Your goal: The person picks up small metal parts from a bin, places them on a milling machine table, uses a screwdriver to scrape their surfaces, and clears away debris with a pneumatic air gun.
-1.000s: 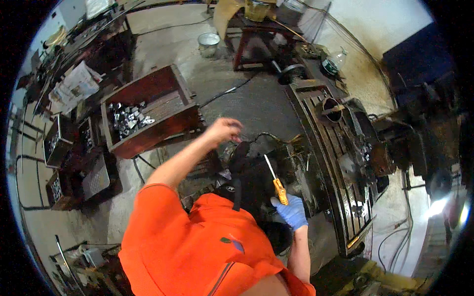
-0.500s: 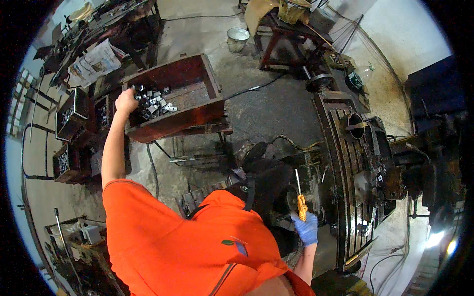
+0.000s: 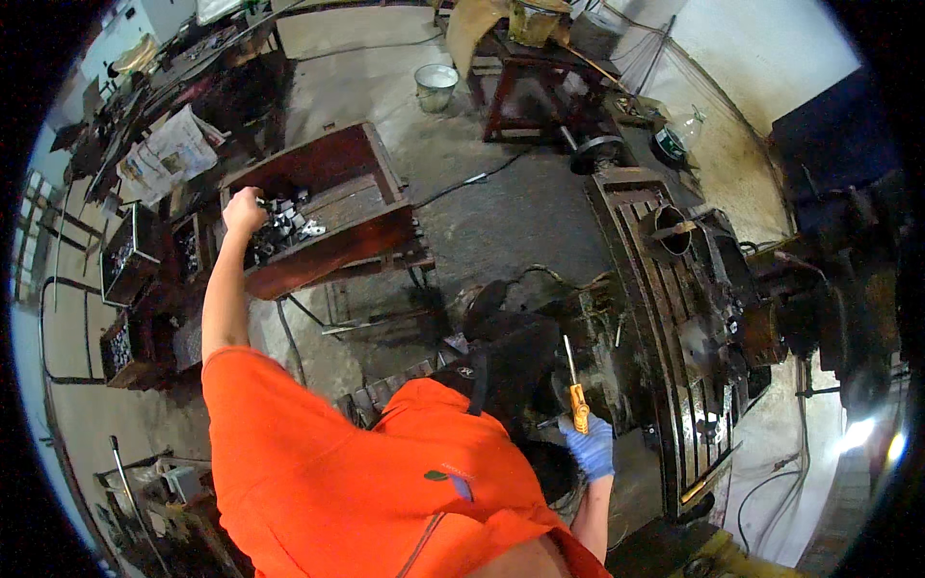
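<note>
My bare left hand (image 3: pixel 244 210) is at the left end of a reddish-brown box (image 3: pixel 332 252), its fingers curled in. What they hold, if anything, is too small to make out. Right beside it in the box lies a heap of small metal parts (image 3: pixel 289 223). My right hand (image 3: pixel 590 449), in a blue glove, is wrapped round a yellow air blow gun (image 3: pixel 579 408). The gun's long thin nozzle points up and away from me. To the right of that hand stands a machine with a long slotted table (image 3: pixel 665 356).
Smaller bins (image 3: pixel 130 255) of metal parts stand to the left of the box. A metal bucket (image 3: pixel 436 89) is on the floor at the back, near a dark red stand (image 3: pixel 511 125). A cup-like container (image 3: pixel 670 231) sits on the slotted machine table. A cable (image 3: pixel 472 180) crosses the floor.
The whole view has shifted, with the machine and the box now a little further left. My left hand stays at the box's left end; my right hand keeps the blow gun.
</note>
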Demonstrator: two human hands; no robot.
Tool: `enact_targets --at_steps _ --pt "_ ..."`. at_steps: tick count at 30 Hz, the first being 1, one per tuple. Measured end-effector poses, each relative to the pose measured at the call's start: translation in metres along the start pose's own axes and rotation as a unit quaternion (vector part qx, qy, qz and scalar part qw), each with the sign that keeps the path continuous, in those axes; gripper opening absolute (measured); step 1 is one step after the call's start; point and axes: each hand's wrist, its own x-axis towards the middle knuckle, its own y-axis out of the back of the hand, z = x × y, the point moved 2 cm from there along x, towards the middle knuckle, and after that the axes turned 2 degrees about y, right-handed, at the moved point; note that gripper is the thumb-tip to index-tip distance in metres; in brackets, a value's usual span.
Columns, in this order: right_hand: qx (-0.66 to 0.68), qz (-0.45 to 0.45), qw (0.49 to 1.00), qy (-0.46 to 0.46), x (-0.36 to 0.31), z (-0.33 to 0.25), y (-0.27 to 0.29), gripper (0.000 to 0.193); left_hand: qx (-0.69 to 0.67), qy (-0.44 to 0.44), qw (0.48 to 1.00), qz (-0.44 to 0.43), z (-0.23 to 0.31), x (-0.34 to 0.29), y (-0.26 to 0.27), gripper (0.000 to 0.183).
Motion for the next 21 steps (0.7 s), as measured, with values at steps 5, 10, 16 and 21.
enact_targets --at_steps 5,10,16,21 --pt "-0.06 0.01 0.996 0.066 -0.005 -0.047 0.016 0.035 -0.58 -0.006 0.808 -0.104 0.096 -0.018 0.028 0.029" --pt "-0.114 -0.008 0.992 0.061 0.007 -0.1 0.038 0.035 -0.652 -0.119 0.694 -0.279 0.252 -0.067 0.026 0.037" --pt "-0.209 0.065 0.973 0.075 0.016 -0.113 0.092 0.042 -0.538 -0.256 0.639 -0.486 0.419 -0.153 -0.021 0.023" --pt "-0.201 0.095 0.975 -0.011 -0.002 -0.08 0.121 0.047 -0.476 -0.263 0.626 -0.559 0.511 -0.23 -0.072 0.015"
